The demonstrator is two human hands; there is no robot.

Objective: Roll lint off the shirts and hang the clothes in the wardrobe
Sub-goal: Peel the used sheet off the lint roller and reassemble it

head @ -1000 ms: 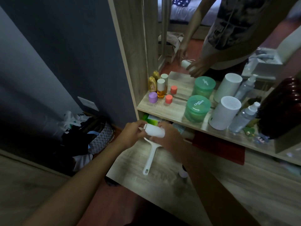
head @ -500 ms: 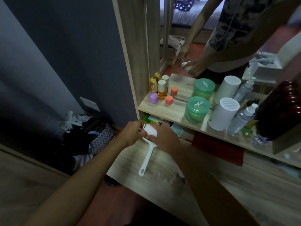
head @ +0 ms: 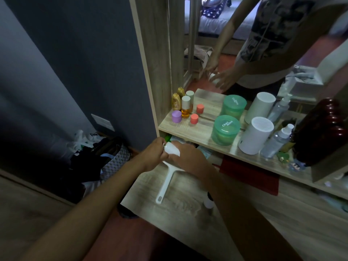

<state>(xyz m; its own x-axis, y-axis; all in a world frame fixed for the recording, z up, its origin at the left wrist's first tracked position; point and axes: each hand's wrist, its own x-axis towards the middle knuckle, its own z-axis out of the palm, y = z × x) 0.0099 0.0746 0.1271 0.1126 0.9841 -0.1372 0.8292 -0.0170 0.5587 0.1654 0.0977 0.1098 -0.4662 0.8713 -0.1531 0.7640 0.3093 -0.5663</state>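
The scene is dim with a cool blue cast. The near left corner falls into deep shadow. Brighter light shows in the mirror (head: 244,44) at far right. Wide-angle distortion bends straight edges toward the borders. Fine detail is soft and noisy throughout.

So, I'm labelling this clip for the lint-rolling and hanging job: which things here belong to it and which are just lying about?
For the job:
- lint roller, white, head gripped by the left hand and the right hand

Just lying about:
- green tub
- white cylinder
- spray bottle
- purple jar
- amber bottle
- bags on the floor
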